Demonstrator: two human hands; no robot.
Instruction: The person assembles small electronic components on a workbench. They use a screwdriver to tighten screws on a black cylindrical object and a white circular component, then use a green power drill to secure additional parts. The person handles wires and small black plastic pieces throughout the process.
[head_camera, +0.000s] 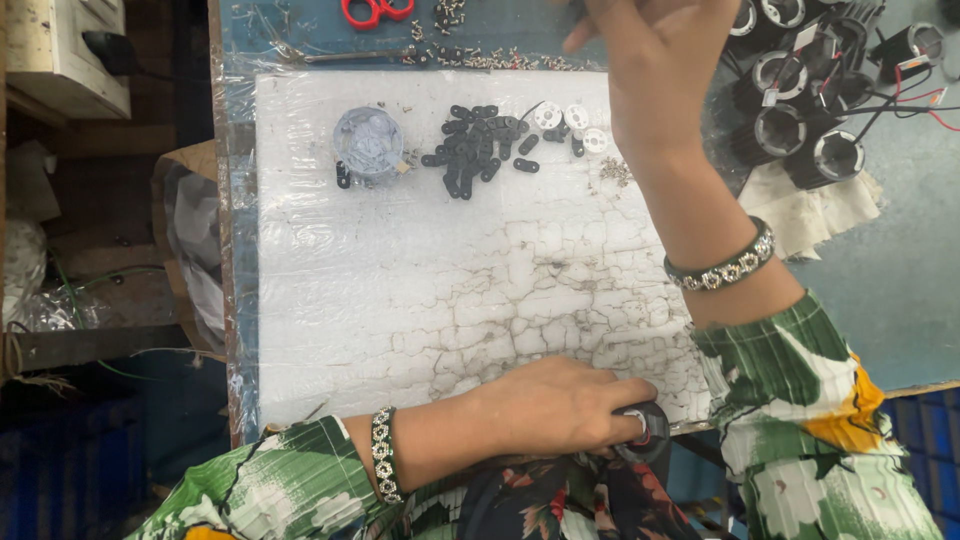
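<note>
Black round motor housing (645, 432) is gripped by the closed fingers of the left hand (545, 405) at the near edge of the cracked white foam board (400, 290), while the right hand (655, 75), loosely open and seemingly empty, is stretched toward small screws (480, 60), which should be picked singly.

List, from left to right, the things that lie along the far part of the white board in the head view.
Clear round container → pile of small black parts → white round discs → right hand → black cylinders with wires, off the white board.
</note>
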